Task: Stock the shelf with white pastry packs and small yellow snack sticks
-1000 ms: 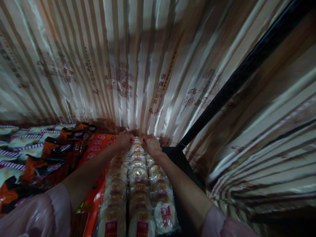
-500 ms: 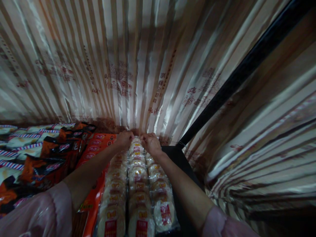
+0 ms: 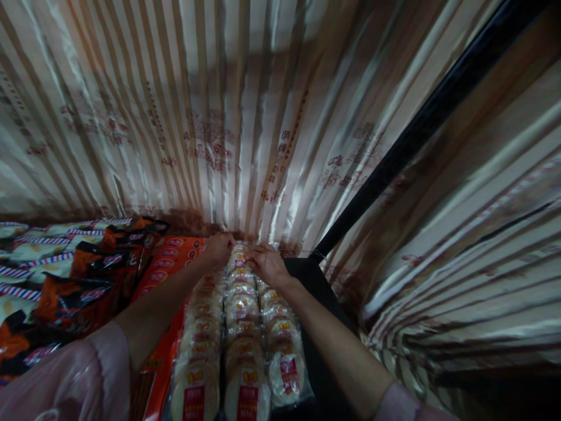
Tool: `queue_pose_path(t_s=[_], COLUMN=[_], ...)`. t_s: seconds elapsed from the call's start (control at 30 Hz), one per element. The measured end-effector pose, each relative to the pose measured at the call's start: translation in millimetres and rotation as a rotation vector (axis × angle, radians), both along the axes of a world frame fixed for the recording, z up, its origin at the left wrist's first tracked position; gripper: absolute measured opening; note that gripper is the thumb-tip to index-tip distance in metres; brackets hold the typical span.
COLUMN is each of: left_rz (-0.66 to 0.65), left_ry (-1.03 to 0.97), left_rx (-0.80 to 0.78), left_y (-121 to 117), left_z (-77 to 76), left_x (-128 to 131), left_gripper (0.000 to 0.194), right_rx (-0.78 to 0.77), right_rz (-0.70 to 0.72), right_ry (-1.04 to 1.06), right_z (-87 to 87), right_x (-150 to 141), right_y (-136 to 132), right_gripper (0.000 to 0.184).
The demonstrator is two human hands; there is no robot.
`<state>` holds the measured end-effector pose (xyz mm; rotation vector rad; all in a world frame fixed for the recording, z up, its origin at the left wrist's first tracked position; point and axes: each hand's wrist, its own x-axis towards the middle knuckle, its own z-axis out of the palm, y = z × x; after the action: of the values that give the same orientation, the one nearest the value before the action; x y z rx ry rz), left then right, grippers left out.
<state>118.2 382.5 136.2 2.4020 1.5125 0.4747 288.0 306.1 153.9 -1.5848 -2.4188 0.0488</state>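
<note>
Round pale rice crackers (image 3: 243, 351) in clear wrappers with red and yellow labels stand in three overlapping rows running away from me. My left hand (image 3: 219, 250) is at the far end of the middle row, its fingers pinched together against the wrapper edge there. What lies between those fingertips is too small to make out. Over the far part of the middle and right rows is my right hand (image 3: 268, 264), fingers stretched out and resting on the upper wrappers. It hides the far crackers of the right row.
Left of the crackers lie a red-orange packet (image 3: 163, 270), black and orange bags (image 3: 90, 295) and white packs with striped edges (image 3: 39, 251). A striped curtain (image 3: 210, 117) hangs close behind. A black slanted pole (image 3: 394, 161) meets the black surface (image 3: 322, 327) at right.
My right hand has shifted slightly nearer and lower along the row, its fingers now flatter over the crackers. My left hand stays near the far end. The view has moved slightly.
</note>
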Motion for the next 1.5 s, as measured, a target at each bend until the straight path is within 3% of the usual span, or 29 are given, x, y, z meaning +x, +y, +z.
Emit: queue_pose_path(t_s=[0.17, 0.37, 0.7, 0.87, 1.13, 1.33, 1.5], left_rz=[0.014, -0.044, -0.260, -0.313, -0.259, -0.249, -0.233], left_ry=[-0.012, -0.068, 0.063, 0.202, 0.233, 0.241, 0.234], left_rx=[-0.011, 0.067, 0.291, 0.226, 0.131, 0.128, 0.135], left_y=[2, 0, -23, -24, -28, -31, -30], left_z=[-4.3, -7.2, 18.8, 19.7, 23.7, 26.3, 20.6], left_x=[0, -4, -15, -16, -12, -10, -10], left_gripper=[0.021, 0.019, 0.021, 0.017, 0.018, 0.018, 0.019], right_rx=[-0.019, 0.057, 0.102, 0.089, 0.100, 0.204, 0.147], right_rz=[-0.023, -0.070, -0.116, -0.142, -0.187, -0.066, 0.111], right_ry=[-0.065, -0.121, -0.088, -0.072, -0.015, 0.118, 0.140], right_z=[2.5, -7.7, -5.1, -3.6, -8.1, -12.6, -10.4], right_x=[-5, -6, -9, -11, -12, -5, 0], right_y=[-1, -2, -2, -2, 0, -6, -17], right_gripper=[0.012, 0.024, 0.026, 0.024, 0.017, 0.013, 0.012])
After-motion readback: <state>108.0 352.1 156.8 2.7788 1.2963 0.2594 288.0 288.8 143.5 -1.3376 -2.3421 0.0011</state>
